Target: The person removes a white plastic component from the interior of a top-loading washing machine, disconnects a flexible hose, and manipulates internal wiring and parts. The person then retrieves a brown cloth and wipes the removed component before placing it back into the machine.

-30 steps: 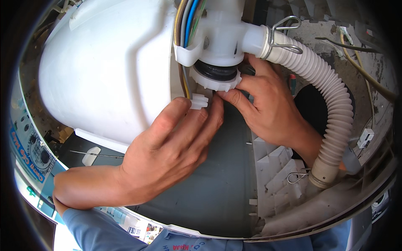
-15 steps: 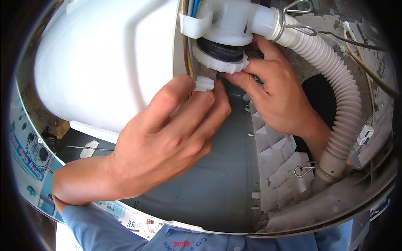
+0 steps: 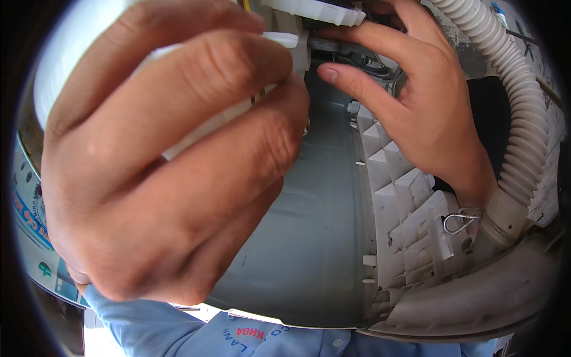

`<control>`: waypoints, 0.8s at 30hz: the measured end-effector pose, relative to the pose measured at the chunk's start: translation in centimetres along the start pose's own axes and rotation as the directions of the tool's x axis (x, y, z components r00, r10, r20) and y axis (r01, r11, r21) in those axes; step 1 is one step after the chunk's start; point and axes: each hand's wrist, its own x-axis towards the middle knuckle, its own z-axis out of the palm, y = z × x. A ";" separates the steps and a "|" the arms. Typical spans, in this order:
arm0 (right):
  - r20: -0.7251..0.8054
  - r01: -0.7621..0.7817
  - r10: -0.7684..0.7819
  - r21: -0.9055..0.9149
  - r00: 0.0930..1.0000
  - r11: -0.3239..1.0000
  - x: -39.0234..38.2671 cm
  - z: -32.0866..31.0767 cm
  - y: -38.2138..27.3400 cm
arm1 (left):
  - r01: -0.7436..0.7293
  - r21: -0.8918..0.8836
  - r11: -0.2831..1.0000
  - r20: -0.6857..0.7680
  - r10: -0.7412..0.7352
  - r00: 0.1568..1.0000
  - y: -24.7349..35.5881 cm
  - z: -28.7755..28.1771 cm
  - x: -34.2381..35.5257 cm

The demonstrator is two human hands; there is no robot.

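Observation:
My left hand (image 3: 178, 160) looms close at the left, its fingers curled round a white plastic wire connector (image 3: 281, 39). Only the connector's end shows; brown and yellow wires (image 3: 248, 6) run near it, and the fingers hide the rest. Further off, my right hand (image 3: 431, 101) reaches beneath a white ribbed ring cap (image 3: 324, 11). Its thumb stands well apart from the forefinger, and nothing shows between them. The forefinger lies just under the cap; the other fingertips are hidden behind it. Dark grey parts (image 3: 357, 56) sit below that forefinger.
A white rounded tub (image 3: 59, 89) fills the upper left, mostly behind my left hand. A grey corrugated hose (image 3: 526, 131) curves down the right side, with a wire clamp (image 3: 461, 220) near its lower end. White ribbed panelling (image 3: 410, 208) borders the grey inner casing (image 3: 315, 238).
The view has shifted, and the cap now sits higher in it. My left hand has come much closer with the connector. My right thumb has moved away from the cap and spread from the forefinger.

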 end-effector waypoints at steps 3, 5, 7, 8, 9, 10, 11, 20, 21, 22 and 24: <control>-0.107 -0.078 0.078 0.007 0.991 0.997 -1.3 0.0 -2.8 | -0.094 -0.002 0.996 -0.105 0.094 0.990 -1.3 0.1 -0.4; -0.086 -0.017 0.013 -0.036 0.996 0.999 0.9 0.0 -1.2 | -0.075 -0.012 0.997 -0.144 0.072 0.987 -3.6 -0.9 0.0; -0.045 -0.054 0.055 0.016 0.998 0.998 0.7 1.5 -1.1 | -0.020 -0.023 1.000 -0.159 0.016 0.987 -4.2 -1.2 -0.9; 0.047 -0.114 0.114 0.003 0.992 0.993 1.1 1.8 -1.5 | 0.003 -0.046 0.999 -0.158 -0.011 0.987 -4.7 -0.5 -1.3; 0.009 -0.121 0.120 0.025 0.993 0.992 1.1 1.7 -1.7 | -0.022 -0.036 0.999 -0.182 0.016 0.983 -5.4 -0.5 -1.0; -0.028 -0.123 0.125 0.051 0.992 0.991 1.1 1.5 -1.8 | -0.040 -0.034 0.999 -0.192 0.033 0.981 -5.6 -0.6 -0.9; -0.020 -0.129 0.130 0.017 0.991 0.991 1.1 1.1 -2.1 | -0.053 -0.038 0.998 -0.202 0.044 0.978 -5.6 -1.2 -0.7; 0.092 0.085 -0.076 -0.095 0.993 0.992 1.4 -0.8 -2.2 | -0.042 -0.015 0.999 -0.207 0.038 0.978 -6.2 -2.5 0.1; 0.054 0.146 -0.139 -0.157 0.989 0.977 1.3 -1.4 -3.2 | -0.057 -0.019 0.998 -0.214 0.052 0.976 -6.5 -2.2 0.4; 0.041 0.137 -0.132 -0.180 0.990 0.974 0.8 -1.7 -3.4 | -0.070 -0.026 0.997 -0.216 0.062 0.974 -6.7 -1.9 0.6; 0.042 0.065 -0.058 -0.174 0.997 0.983 -0.1 -2.1 -3.0 | -0.083 -0.019 0.996 -0.219 0.076 0.973 -6.9 -1.5 1.0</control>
